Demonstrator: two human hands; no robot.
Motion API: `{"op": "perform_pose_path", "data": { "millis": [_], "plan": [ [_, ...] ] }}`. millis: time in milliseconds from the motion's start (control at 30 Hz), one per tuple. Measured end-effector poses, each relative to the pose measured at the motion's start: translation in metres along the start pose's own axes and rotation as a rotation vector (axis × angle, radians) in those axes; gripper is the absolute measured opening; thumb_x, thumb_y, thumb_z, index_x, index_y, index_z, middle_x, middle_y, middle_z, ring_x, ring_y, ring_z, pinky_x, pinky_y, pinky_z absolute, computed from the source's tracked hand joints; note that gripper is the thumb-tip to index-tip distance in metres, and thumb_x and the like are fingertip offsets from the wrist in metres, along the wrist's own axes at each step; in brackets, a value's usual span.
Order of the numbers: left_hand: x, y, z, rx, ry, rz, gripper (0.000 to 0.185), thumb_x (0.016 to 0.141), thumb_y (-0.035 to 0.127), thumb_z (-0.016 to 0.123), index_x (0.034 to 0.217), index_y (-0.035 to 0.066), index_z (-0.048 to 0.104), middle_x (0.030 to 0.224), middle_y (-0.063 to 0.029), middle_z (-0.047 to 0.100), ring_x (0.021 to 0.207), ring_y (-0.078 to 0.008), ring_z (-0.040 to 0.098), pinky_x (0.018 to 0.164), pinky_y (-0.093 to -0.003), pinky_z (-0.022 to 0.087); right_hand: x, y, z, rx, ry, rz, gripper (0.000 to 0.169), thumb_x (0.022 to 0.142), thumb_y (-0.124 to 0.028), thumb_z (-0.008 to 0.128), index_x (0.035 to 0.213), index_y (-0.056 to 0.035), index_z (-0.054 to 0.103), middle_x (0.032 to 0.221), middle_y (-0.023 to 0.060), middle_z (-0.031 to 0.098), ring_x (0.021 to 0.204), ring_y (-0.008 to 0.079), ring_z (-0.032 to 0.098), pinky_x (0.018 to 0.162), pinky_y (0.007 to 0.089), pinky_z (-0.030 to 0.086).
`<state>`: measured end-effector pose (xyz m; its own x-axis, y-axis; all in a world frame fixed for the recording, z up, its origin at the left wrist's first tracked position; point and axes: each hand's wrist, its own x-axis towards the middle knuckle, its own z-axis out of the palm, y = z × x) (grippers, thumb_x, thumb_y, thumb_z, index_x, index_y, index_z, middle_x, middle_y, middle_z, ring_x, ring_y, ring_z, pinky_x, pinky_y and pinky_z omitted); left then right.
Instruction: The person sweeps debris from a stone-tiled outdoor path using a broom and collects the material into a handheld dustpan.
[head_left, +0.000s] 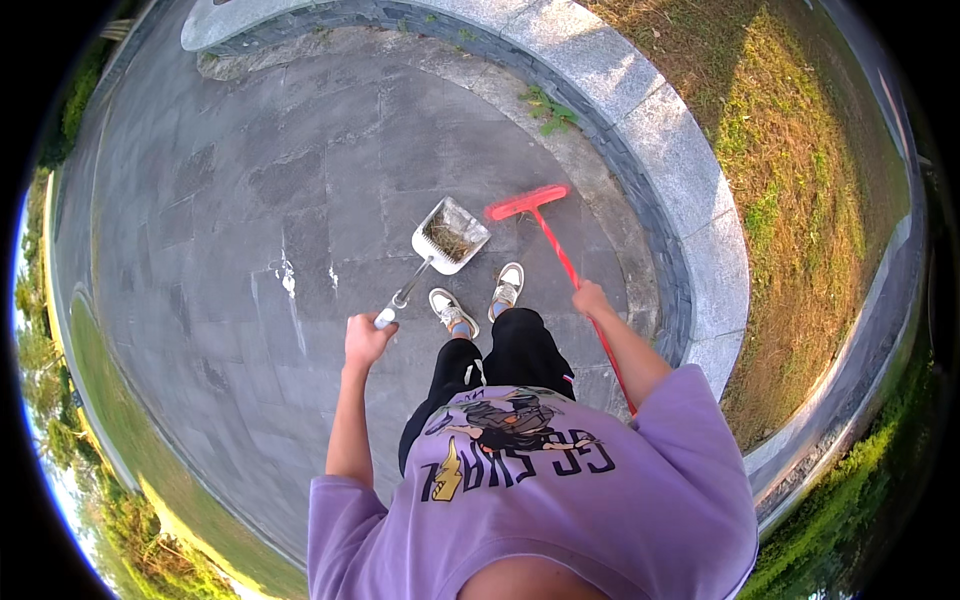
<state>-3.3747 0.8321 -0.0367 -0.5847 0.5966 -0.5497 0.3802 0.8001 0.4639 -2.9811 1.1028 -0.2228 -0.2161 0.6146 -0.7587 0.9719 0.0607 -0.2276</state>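
My left hand (365, 339) grips the white upper end of the handle of a long-handled dustpan (442, 259). Dry grass and leaf debris (448, 238) lies inside the white pan, in front of my feet. In my right hand (592, 299) is the red pole of a broom (553, 241), which runs back past my forearm. The broom's red head (527, 202) is to the right of the pan and apart from it, over the paving. Whether its bristles touch the ground I cannot tell.
A curved low stone wall with a granite top (679, 161) borders the grey paving (247, 202) ahead and to the right. Dry grass (802, 225) lies beyond it. A green weed (551, 111) grows at the wall's foot. White stains (286, 276) mark the paving at left.
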Motion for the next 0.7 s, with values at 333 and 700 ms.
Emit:
{"op": "perform_pose_path", "data": {
  "millis": [333, 700],
  "plan": [
    [0.010, 0.027, -0.009, 0.074, -0.002, 0.043, 0.027, 0.068, 0.023, 0.072, 0.076, -0.003, 0.067, 0.060, -0.0235, 0.057, 0.057, -0.0384, 0.057, 0.059, -0.0431, 0.046, 0.044, -0.066, -0.057, 0.417, -0.162, 0.169, 0.033, 0.083, -0.010, 0.047, 0.108, 0.0033, 0.063, 0.099, 0.0284, 0.066, 0.098, 0.0434, 0.064, 0.084, 0.0486, 0.052],
    [0.023, 0.062, -0.005, 0.132, -0.015, 0.159, 0.026, 0.068, 0.022, 0.074, 0.079, -0.002, 0.070, 0.061, -0.0226, 0.059, 0.057, -0.0357, 0.061, 0.060, -0.0415, 0.048, -0.020, 0.025, -0.019, 0.027, -0.030, 0.202, 0.033, 0.089, -0.015, 0.047, 0.116, -0.0015, 0.062, 0.117, 0.0277, 0.061, 0.113, 0.0405, 0.059, 0.095, 0.0487, 0.048]
  ]
}}
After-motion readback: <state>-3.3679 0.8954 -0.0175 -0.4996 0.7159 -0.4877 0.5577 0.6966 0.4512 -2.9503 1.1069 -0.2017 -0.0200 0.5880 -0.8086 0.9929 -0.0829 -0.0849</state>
